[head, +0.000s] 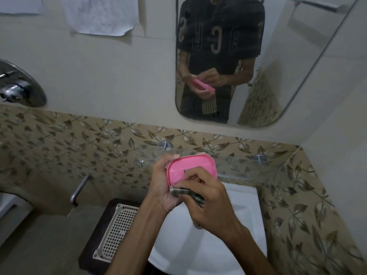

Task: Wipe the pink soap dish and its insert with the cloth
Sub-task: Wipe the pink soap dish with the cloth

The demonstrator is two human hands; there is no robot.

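I hold the pink soap dish (191,167) above the white basin, its hollow side facing me. My left hand (161,185) grips its left edge, fingertips curled over the far rim. My right hand (206,197) presses a dark patterned cloth (188,193) against the dish's near edge, with its fingers reaching into the hollow. Most of the cloth is bunched under my right palm. I cannot tell whether the insert is inside the dish or apart from it.
A white basin (238,207) lies below my hands. A white perforated basket (117,231) sits on a dark stand to the left. A glass shelf (248,165) runs along the leaf-patterned tiles behind the dish. A mirror (297,76) hangs above, and a chrome tap fitting (19,86) is at the far left.
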